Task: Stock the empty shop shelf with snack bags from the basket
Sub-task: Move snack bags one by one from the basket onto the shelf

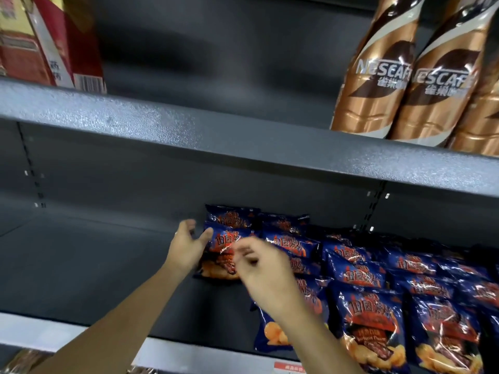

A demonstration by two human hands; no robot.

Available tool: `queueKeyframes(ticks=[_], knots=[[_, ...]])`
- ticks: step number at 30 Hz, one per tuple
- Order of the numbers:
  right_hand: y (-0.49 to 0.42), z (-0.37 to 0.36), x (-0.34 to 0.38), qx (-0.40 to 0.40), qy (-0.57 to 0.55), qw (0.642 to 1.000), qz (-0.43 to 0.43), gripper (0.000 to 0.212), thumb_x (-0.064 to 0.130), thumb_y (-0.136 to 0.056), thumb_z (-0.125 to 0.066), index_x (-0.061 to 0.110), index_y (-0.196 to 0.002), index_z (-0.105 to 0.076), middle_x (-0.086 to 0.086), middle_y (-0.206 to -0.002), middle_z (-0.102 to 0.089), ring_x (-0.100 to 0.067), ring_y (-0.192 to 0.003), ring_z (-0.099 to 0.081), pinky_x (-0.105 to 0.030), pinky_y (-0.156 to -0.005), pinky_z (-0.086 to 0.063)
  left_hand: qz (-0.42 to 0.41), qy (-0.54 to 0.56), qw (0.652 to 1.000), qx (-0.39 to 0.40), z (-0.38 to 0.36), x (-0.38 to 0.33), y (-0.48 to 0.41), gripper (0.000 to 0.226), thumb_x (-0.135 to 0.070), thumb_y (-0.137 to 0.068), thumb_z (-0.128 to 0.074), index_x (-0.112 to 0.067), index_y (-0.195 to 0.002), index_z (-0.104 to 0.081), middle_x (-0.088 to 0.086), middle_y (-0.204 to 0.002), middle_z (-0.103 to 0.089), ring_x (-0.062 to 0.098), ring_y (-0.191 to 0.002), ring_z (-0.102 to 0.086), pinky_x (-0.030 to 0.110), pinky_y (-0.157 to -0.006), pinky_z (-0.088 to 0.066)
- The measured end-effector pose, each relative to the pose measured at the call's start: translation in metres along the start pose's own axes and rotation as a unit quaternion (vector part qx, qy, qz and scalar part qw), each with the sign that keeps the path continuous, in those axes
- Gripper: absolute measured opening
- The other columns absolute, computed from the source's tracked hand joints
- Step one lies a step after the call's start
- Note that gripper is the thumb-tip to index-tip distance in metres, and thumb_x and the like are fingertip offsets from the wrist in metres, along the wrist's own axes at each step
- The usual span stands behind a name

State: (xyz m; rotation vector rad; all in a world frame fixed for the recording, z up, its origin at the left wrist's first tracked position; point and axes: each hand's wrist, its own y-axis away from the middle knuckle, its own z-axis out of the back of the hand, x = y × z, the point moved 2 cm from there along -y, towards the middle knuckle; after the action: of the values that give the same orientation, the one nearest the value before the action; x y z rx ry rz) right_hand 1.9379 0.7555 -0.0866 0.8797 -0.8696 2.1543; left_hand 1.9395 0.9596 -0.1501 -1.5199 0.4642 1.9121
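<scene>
The left hand [189,245] is spread wide, with its fingers straight and apart. It sits at the left edge of the leftmost bag [220,248], its thumb tip touching or just beside that edge. It holds nothing.

The right hand [260,267] is in front of the same bag, at its right half. Its fingers are curled and the fingertips [243,253] are drawn close to the thumb. The hand is smeared by motion, so I cannot tell whether it pinches the bag's foil or only hovers at it.

The snack bags [372,314] are dark blue with red and orange print and pictures of crisps. They fill the right part of the lower shelf [108,265] in overlapping rows that run from the front lip to the back panel. The leftmost bag leans at the left end of this block, about midway across the shelf, with another bag behind it. The shelf's grey deck to the left of it is bare metal.

On the upper shelf [189,130], copper-coloured coffee bottles [378,85] (the label reads Nescafé) stand at the right. A red carton [32,49] stands at the far left.
</scene>
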Motion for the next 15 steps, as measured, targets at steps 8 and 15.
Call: queueKeyframes(ticks=[8,15], knots=[[-0.010,-0.076,0.003,0.186,0.179,0.947,-0.189,0.087,0.038,-0.098,-0.052,0.021,-0.161,0.005,-0.015,-0.166,0.018,-0.038,-0.151,-0.021,-0.042,-0.119,-0.029,0.044,0.055,0.995,0.069,-0.019,0.006,-0.019,0.052,-0.049,-0.098,-0.054,-0.014,-0.136,-0.048,0.002,-0.124,-0.063,0.024,-0.117,-0.060,0.043,-0.104,-0.047],[-0.018,-0.094,-0.021,0.164,0.122,0.952,-0.227,0.088,0.039,-0.098,-0.053,0.025,-0.161,0.006,-0.008,-0.164,0.030,-0.033,-0.152,-0.023,-0.038,-0.120,-0.029,0.012,0.056,0.997,0.060,-0.026,0.021,-0.019,0.025,-0.036,-0.105,-0.044,-0.015,-0.109,-0.059,-0.003,-0.096,-0.067,0.016,-0.093,-0.064,0.033,-0.082,-0.047]])
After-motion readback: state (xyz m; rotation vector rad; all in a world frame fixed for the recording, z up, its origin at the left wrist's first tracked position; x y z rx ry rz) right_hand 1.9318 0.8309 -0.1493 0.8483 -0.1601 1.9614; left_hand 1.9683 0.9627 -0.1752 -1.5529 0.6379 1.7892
